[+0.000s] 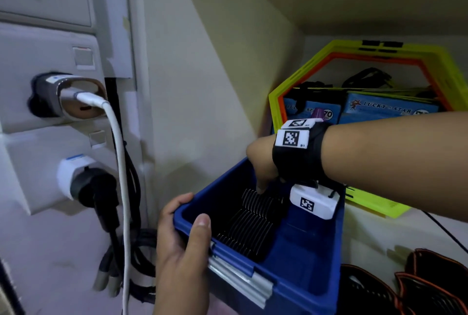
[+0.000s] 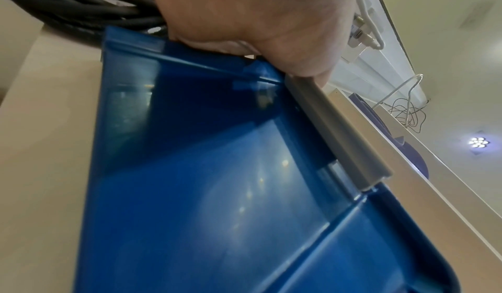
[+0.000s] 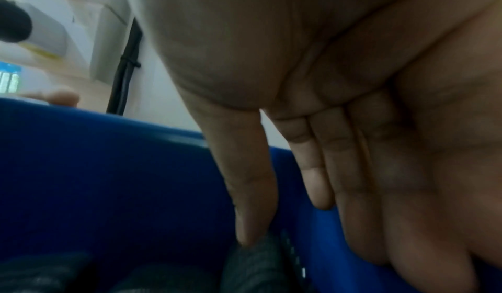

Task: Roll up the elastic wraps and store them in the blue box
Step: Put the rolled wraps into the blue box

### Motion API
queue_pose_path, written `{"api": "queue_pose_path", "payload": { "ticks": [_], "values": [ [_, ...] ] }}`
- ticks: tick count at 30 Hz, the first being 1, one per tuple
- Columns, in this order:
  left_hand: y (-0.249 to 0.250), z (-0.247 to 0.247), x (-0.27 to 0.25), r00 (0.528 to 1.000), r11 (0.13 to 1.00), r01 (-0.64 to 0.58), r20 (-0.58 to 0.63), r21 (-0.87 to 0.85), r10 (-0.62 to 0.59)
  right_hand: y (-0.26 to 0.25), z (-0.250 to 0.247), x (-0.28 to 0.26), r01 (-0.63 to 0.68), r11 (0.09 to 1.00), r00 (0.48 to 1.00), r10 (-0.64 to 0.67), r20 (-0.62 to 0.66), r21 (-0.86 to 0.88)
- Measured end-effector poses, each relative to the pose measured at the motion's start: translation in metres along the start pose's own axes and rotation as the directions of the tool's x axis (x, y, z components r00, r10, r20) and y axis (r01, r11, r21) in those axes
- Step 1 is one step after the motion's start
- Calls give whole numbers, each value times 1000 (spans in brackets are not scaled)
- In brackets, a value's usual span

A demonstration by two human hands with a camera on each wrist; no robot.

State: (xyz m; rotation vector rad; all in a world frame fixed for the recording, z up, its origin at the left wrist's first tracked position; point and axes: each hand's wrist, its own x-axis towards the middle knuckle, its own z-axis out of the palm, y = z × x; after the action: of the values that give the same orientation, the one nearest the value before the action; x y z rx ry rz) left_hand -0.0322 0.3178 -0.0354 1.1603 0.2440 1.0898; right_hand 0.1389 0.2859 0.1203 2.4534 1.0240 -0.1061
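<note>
Inside the blue box (image 1: pixel 298 261), the right hand (image 1: pixel 263 162) reaches down, straight fingers touching a rolled black wrap (image 1: pixel 250 223); the left hand (image 1: pixel 182 243) grips the box's near-left rim corner.

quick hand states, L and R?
Left hand: grips the near rim of the blue box.
Right hand: open, straight fingers reaching into the box, thumb touching a black wrap.
</note>
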Motion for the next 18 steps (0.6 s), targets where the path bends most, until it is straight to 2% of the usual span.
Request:
{"api": "queue_pose_path", "payload": {
  "ticks": [5,8,13,15,18],
  "values": [
    [0,0,1,1000,999,-16,7,35,16,43,-5,-28,-28,963,999,32,-9,269],
    [0,1,2,999,999,-33,-10,27,33,69,-8,-47,-31,930,1000,29,12,367],
    [-3,0,6,996,994,-87,-9,62,88,118,20,-80,-101,834,994,105,24,542],
    [-6,-2,6,996,995,-93,13,46,93,137,42,-95,-140,839,990,129,58,526],
    [-6,-2,5,996,996,-86,8,39,86,162,78,-118,-199,893,978,155,139,404]
  ]
}}
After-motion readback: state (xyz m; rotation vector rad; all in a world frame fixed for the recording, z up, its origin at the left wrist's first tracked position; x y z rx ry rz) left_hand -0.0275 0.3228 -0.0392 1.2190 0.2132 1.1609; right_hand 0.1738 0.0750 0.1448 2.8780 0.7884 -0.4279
